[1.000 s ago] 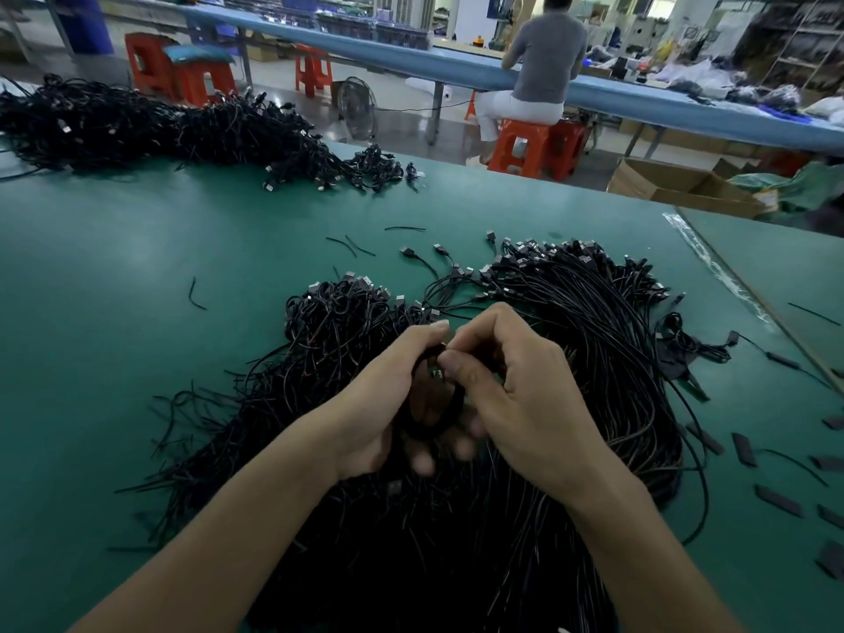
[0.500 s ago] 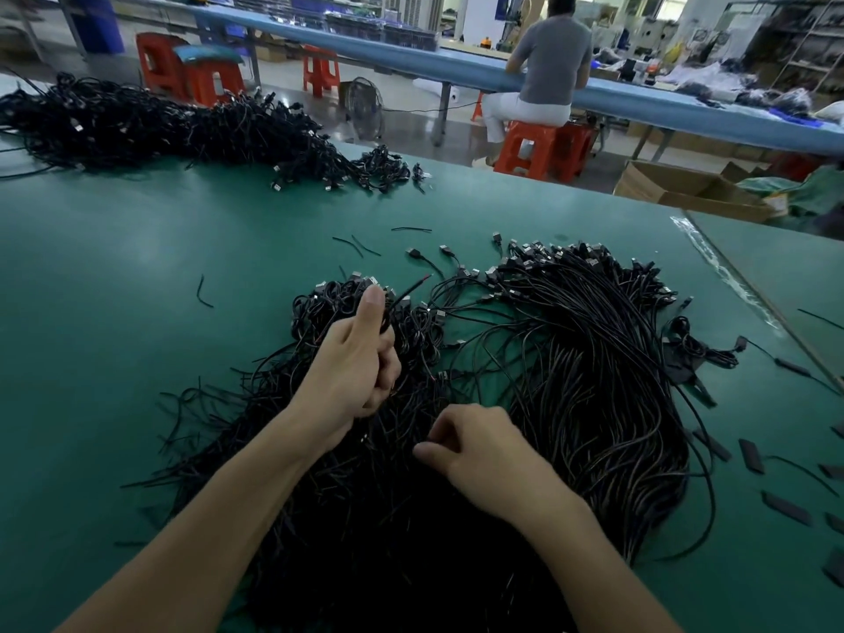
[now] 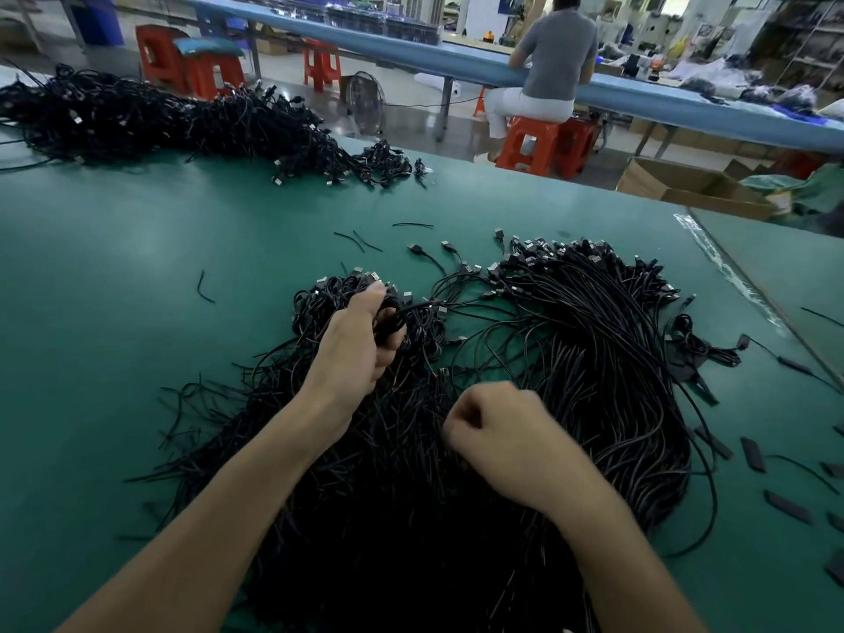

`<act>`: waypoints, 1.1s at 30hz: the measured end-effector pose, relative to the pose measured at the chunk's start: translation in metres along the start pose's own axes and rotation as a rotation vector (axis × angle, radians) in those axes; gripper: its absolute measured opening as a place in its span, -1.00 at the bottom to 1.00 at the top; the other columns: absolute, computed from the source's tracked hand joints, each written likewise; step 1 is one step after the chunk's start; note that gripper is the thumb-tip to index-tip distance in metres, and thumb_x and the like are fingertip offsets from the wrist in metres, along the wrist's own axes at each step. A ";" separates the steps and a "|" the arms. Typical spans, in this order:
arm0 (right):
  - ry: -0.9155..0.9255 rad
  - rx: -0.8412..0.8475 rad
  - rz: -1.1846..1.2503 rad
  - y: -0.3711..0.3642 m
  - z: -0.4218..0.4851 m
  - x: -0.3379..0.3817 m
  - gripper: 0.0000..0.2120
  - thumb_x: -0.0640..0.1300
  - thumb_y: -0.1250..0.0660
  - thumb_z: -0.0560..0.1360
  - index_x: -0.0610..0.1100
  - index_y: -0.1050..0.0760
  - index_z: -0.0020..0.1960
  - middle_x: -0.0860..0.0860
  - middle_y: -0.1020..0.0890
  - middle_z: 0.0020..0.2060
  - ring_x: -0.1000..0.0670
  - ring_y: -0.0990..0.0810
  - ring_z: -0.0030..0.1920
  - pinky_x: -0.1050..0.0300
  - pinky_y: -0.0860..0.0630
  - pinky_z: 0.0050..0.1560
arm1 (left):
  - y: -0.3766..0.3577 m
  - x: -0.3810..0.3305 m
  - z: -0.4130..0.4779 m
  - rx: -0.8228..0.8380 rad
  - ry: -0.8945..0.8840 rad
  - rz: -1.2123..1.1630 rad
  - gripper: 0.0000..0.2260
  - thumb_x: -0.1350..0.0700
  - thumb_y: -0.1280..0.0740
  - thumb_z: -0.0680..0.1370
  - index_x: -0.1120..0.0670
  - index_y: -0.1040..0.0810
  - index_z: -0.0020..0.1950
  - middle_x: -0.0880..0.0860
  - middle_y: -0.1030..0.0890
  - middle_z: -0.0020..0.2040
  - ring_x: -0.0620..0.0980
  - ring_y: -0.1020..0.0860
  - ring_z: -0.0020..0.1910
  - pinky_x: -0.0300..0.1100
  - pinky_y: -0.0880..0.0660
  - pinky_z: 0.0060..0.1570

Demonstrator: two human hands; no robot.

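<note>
Green counter [image 3: 137, 312], head view. Both bare forearms come in from 6 o'clock.

Left hand [image 3: 358, 347]: centre of view, out over the near heap. Fingers and thumb are curled round a small coil [image 3: 392, 318] of black cable. The coil sits in the fist at the hand's 1 o'clock, with one strand running off toward 3 o'clock. It is held just over the left lobe of the pile.

Right hand [image 3: 507, 443]: at 4 o'clock of the left hand, near but apart, knuckles up over the pile. Fingers curled in, thumb against forefinger. Motion blur; cannot tell whether a cable is pinched in it.

Pile [image 3: 593, 367]: a big mass of loose black cables, spread from centre to 6 o'clock under both hands. Plugs [image 3: 539, 251] are bunched along its edge from 12 to 1 o'clock, metal ends showing. Any marking on them is too small to read.

Far pile [image 3: 160, 116]: a second heap of black cable at 10 o'clock, well apart, along the counter's far edge.

Strips [image 3: 752, 454]: flat black pieces on bare counter at 4 o'clock, near the pile's right edge. Offcuts [image 3: 205, 287]: short black bits at 9 and 12 o'clock of the pile.

Beyond the counter: a person [image 3: 555, 57] sits on an orange stool [image 3: 532, 143] at 1 o'clock, back to camera, at a long blue bench [image 3: 685, 107]. An open box [image 3: 685, 185] is at 2 o'clock. A fan [image 3: 365, 100] stands on the floor at 12.
</note>
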State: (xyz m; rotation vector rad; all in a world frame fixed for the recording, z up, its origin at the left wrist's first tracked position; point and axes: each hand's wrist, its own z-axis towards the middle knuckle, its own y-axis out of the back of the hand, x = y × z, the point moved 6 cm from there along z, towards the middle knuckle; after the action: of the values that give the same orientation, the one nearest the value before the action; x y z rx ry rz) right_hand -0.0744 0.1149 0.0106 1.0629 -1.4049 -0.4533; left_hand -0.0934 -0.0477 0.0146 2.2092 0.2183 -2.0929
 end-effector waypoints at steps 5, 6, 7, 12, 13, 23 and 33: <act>0.205 -0.335 0.413 0.049 -0.005 0.013 -0.87 -0.13 -0.31 0.59 0.04 -0.55 -0.10 0.15 -0.66 -0.27 0.16 -0.64 -0.29 0.29 -0.56 -0.24 | -0.015 -0.014 -0.016 0.084 -0.121 0.064 -0.49 -0.09 -0.04 0.70 0.05 -0.49 -0.37 -0.13 -0.37 -0.59 -0.22 -0.26 -0.62 -0.43 -0.21 -0.59; 0.254 -0.407 0.460 0.053 -0.005 0.017 -0.87 -0.14 -0.32 0.59 0.04 -0.57 -0.10 0.15 -0.64 -0.28 0.15 -0.61 -0.29 0.24 -0.55 -0.22 | -0.022 -0.017 -0.020 0.123 -0.157 0.075 -0.52 -0.05 -0.04 0.70 0.10 -0.47 -0.33 -0.14 -0.41 -0.57 -0.25 -0.32 -0.61 -0.48 -0.25 -0.56; 0.301 -0.461 0.497 0.056 -0.006 0.022 -0.87 -0.15 -0.33 0.58 0.05 -0.58 -0.10 0.16 -0.63 -0.30 0.16 -0.57 -0.29 0.21 -0.52 -0.22 | -0.028 -0.020 -0.024 0.162 -0.188 0.074 -0.55 -0.01 -0.06 0.71 0.14 -0.46 -0.29 -0.15 -0.45 -0.54 -0.28 -0.37 -0.58 -0.51 -0.29 -0.52; 0.449 -0.404 0.580 0.052 -0.007 0.034 -0.83 -0.24 -0.36 0.57 -0.01 -0.67 -0.02 0.11 -0.70 -0.15 0.07 -0.66 -0.13 0.06 -0.59 -0.08 | -0.041 -0.022 -0.032 0.286 -0.240 -0.006 -0.77 0.09 -0.09 0.69 0.17 -0.49 0.06 -0.25 -0.50 -0.40 -0.34 -0.44 -0.46 -0.52 -0.33 -0.46; 0.454 -0.360 0.577 0.051 -0.006 0.034 -0.81 -0.27 -0.36 0.55 -0.02 -0.68 -0.02 0.12 -0.72 -0.12 0.11 -0.67 -0.09 0.14 -0.58 -0.04 | -0.041 -0.023 -0.033 0.294 -0.245 -0.018 -0.74 0.11 -0.04 0.71 0.14 -0.51 0.12 -0.28 -0.51 -0.43 -0.35 -0.45 -0.49 -0.53 -0.31 -0.49; 0.502 -0.415 0.726 0.061 -0.011 0.032 -0.83 -0.33 -0.50 0.42 -0.16 -0.52 -0.17 0.10 -0.72 -0.22 0.01 -0.68 -0.24 0.14 -0.61 -0.20 | -0.046 -0.024 -0.038 0.329 -0.233 -0.116 -0.63 0.00 0.02 0.72 0.02 -0.58 0.14 -0.20 -0.48 -0.54 -0.30 -0.40 -0.59 -0.52 -0.25 -0.54; 0.111 -0.082 1.252 0.048 -0.004 0.016 -0.56 -0.04 -0.58 0.21 -0.10 -0.34 -0.17 -0.05 -0.61 -0.42 0.16 -0.32 -0.67 0.36 -0.22 -0.67 | -0.052 -0.031 -0.049 0.424 -0.394 -0.103 -0.73 0.09 -0.11 0.71 0.13 -0.57 0.21 0.09 -0.60 -0.25 0.05 -0.57 -0.33 -0.23 -0.56 -0.29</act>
State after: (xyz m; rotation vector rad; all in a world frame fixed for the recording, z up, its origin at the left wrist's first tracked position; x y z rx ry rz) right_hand -0.0828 0.1270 0.0590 0.0055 -1.6357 0.4550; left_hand -0.0549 0.0101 0.0503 1.9369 -0.1600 -2.7895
